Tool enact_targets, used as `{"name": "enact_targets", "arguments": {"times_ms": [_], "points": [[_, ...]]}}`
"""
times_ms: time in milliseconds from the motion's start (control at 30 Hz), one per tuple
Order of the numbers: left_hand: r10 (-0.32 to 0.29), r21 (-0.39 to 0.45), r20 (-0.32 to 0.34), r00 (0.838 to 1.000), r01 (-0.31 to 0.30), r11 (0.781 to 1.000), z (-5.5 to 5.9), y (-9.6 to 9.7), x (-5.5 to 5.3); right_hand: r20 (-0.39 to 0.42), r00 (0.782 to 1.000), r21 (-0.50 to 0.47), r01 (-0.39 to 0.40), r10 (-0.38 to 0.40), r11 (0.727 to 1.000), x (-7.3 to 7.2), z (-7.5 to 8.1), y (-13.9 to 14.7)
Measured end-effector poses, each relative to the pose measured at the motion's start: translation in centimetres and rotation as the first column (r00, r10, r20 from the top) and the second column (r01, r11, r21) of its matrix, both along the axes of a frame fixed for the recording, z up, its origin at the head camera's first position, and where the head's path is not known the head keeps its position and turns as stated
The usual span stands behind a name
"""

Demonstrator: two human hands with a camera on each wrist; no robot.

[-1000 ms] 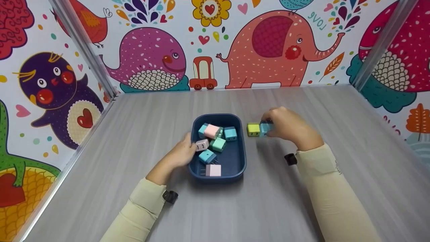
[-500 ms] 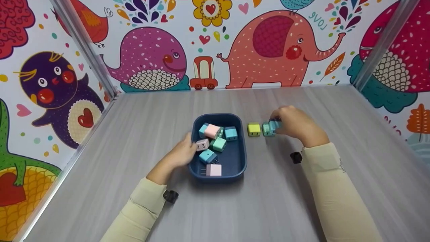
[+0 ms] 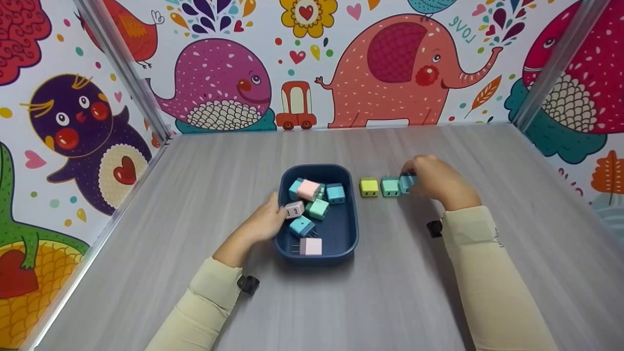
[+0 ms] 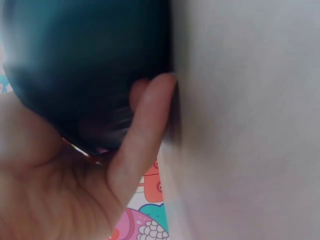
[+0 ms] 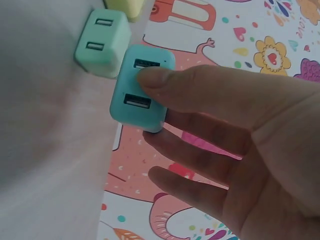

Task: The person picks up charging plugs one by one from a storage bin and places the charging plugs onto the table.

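Observation:
My right hand (image 3: 438,184) pinches a blue USB charger (image 3: 406,184) between thumb and fingers. In the right wrist view, the thumb lies on the port face of this blue charger (image 5: 131,86), between its two USB slots. Just to its left, a mint green charger (image 3: 390,187) and a yellow charger (image 3: 369,187) stand on the table in a row, ports toward me. My left hand (image 3: 264,219) grips the left wall of a dark blue bin (image 3: 355,234); in the left wrist view its fingers wrap the bin's wall (image 4: 90,55).
The bin holds several more chargers: a peach one (image 3: 308,189), a green one (image 3: 318,209), light pink ones such as the front one (image 3: 311,246), and blue ones like that near the middle (image 3: 302,226). Cartoon-printed walls (image 3: 321,63) enclose the grey table (image 3: 209,175).
My right hand has moved rightward with the blue charger, uncovering the mint green charger beside the yellow one. The left hand and the bin stay in place.

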State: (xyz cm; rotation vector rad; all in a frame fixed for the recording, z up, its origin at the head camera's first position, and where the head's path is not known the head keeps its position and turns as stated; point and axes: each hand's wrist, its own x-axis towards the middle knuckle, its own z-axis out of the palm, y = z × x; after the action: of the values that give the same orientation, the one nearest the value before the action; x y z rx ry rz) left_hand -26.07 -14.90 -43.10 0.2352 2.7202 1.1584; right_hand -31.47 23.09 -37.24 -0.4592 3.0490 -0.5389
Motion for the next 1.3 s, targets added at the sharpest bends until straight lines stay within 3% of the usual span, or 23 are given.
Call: {"name": "enact_targets", "arguments": {"times_ms": [533,1300], "points": [[0.003,-0.005,-0.009,1.0,-0.003,1.0,0.0,0.1,0.1,0.017,0.999,0.007,0.031,-0.031,0.999,-1.3,-2.3,1.6],[0.012,-0.013,0.006,1.0,-0.012,1.0,0.0,0.1,0.1,-0.003,1.0,0.028,0.018,-0.018,0.999,-1.8,-3.4,1.7]]}}
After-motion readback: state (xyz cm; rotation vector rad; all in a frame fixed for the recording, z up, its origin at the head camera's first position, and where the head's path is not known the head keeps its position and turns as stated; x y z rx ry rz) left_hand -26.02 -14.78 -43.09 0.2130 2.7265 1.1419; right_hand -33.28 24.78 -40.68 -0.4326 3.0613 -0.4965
